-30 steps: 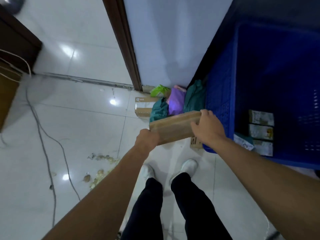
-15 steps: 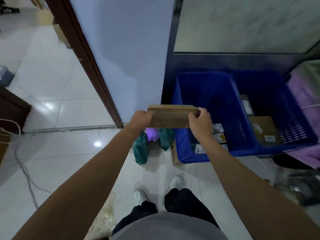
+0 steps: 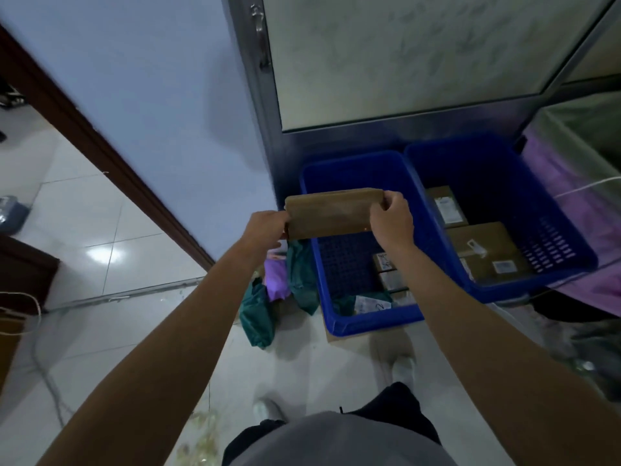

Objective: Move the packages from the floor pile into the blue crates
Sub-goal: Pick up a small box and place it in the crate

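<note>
one brown box (image 3: 332, 213), long axis left to right, near level, held over left blue crate (image 3: 336, 169); left hand (image 3: 265, 228) and right hand (image 3: 391, 218) grip its ends.

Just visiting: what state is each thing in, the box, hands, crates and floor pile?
Flat brown cardboard package: held in the air by both hands.
Left hand: fingers grip its left end.
Right hand: fingers grip its right end.
Left blue plastic crate: few small parcels inside.
Right blue plastic crate: cardboard boxes inside.
Green and purple bagged packages: on the floor.
</note>
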